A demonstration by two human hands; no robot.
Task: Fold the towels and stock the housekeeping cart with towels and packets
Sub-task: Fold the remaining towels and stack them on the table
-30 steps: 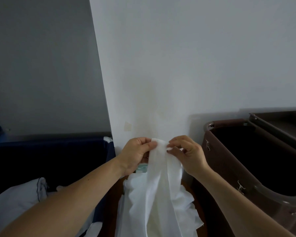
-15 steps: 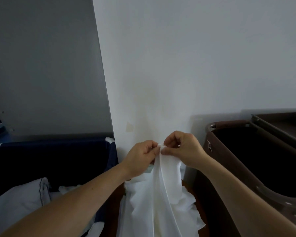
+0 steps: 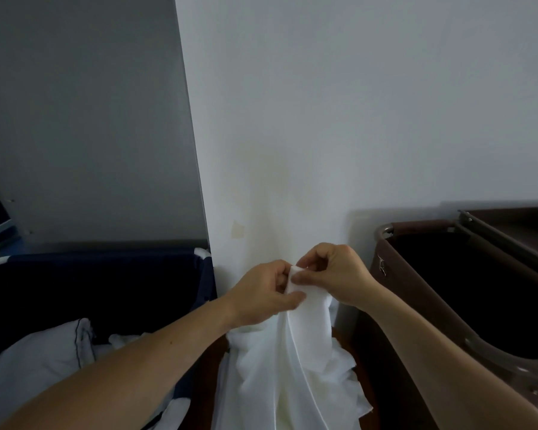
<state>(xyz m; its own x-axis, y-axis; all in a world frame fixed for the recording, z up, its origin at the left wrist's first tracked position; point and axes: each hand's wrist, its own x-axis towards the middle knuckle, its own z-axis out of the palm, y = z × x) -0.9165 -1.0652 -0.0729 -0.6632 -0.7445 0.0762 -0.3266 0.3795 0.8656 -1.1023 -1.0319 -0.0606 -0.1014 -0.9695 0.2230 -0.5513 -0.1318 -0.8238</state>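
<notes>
A thin white towel (image 3: 295, 361) hangs in long folds from both hands, in front of a white wall. My left hand (image 3: 261, 294) pinches its top edge from the left. My right hand (image 3: 333, 276) pinches the same top edge from the right, so the two hands meet at the cloth's upper tip. The towel's lower part bunches in a pile low in the view.
A dark blue laundry bin (image 3: 112, 287) stands at the left with white linen (image 3: 41, 364) inside. At the right is a brown housekeeping cart bag (image 3: 423, 305) with a dark open interior and a metal frame. The white wall (image 3: 339, 119) is close ahead.
Both hands have drawn together at the towel's top edge, and the right hand has curled over it. The strip of cloth between them has narrowed.
</notes>
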